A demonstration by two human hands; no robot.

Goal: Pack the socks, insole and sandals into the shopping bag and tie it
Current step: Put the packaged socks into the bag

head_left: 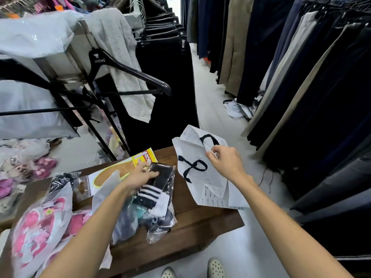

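a person stands at a dark wooden table (202, 223) in a clothing shop aisle, packing a purchase. the left hand (140, 177) curls its fingers over the top of a clear plastic packet of black socks with white stripes (158, 194), gripping it where it lies on the table among other crinkled wrappers. the right hand (225, 162) pinches, thumb against fingers, the upper edge of a white shopping bag with black ribbon handles (202, 173), holding it up at the table's far right corner; its mouth does not look opened yet. a tan insole on a yellow printed card in a clear sleeve (118, 169) lies flat just beyond the left hand. pink children's sandals in a printed plastic bag (38, 231) sit at the near left edge of the table. the sock packet looks light, soft and slippery in its film, so a grip across the bundle itself seems safer than on loose plastic. the bag appears thin and limp, likely needing its rim spread before anything slides in. the insole card looks stiffer and best taken by an edge.
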